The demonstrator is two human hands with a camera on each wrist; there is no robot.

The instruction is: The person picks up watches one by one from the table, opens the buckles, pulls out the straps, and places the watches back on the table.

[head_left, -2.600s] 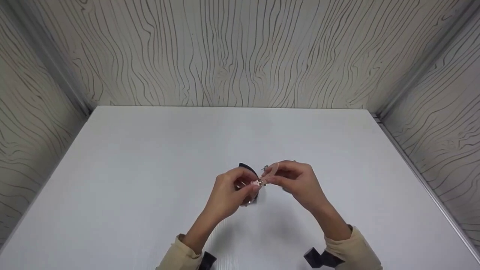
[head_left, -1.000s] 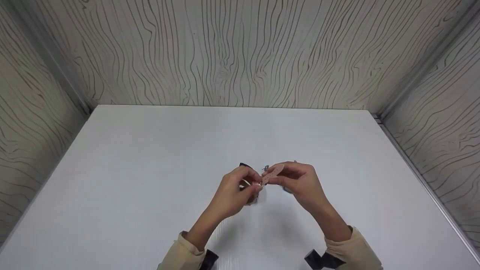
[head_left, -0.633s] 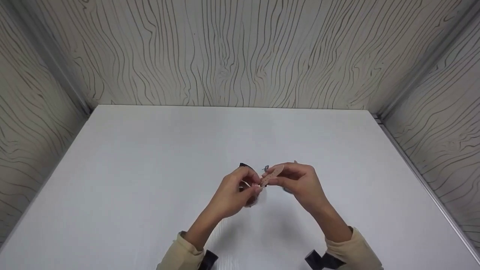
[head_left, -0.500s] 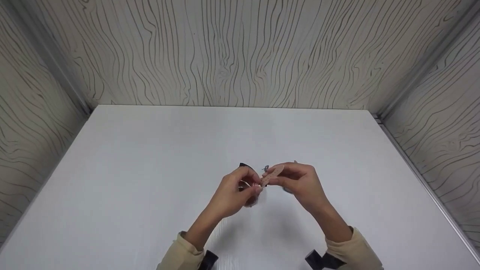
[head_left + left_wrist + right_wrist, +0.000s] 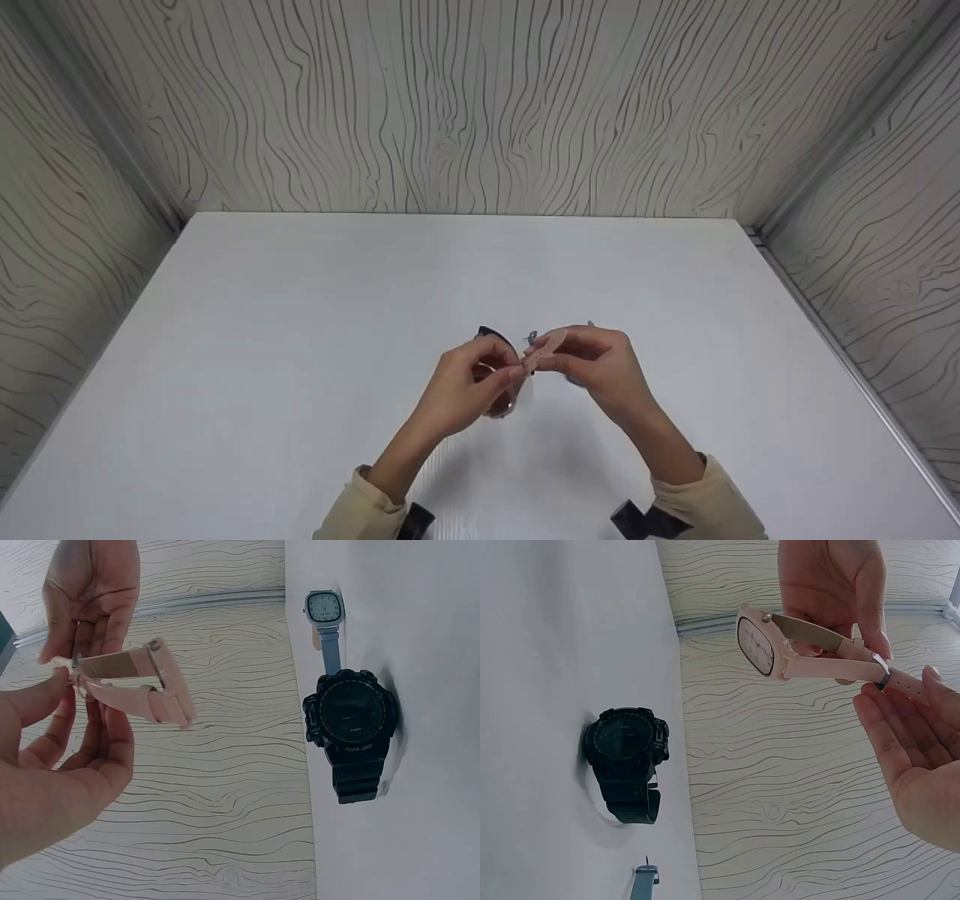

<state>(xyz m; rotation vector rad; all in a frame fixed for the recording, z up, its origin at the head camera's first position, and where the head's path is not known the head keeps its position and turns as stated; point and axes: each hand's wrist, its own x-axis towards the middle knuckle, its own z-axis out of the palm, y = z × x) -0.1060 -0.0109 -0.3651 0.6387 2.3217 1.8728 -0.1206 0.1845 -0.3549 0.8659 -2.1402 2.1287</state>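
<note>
Both hands hold a pink wristwatch (image 5: 756, 646), raised over the table with its strap bent into a loop. My left hand (image 5: 461, 386) pinches the strap near the buckle. With thumb and fingers, my right hand (image 5: 604, 367) grips the holed strap end (image 5: 545, 351). In the right wrist view the strap end passes through the metal buckle (image 5: 883, 672), and its holes show beyond. Whether the prong sits in a hole cannot be seen. The left wrist view shows the watch case (image 5: 176, 682) edge-on, hanging beyond the fingers.
A black sport watch (image 5: 351, 712) lies on the white table (image 5: 300, 337), behind the hands. Close to it is a small watch with a blue strap (image 5: 325, 609), mostly covered by the right hand in the head view. Wood-patterned panels (image 5: 450, 105) enclose the table.
Earlier the buckle showed between the fingertips; now the fingers cover it and the strap end is turned to show its holes. The hands have shifted only slightly.
</note>
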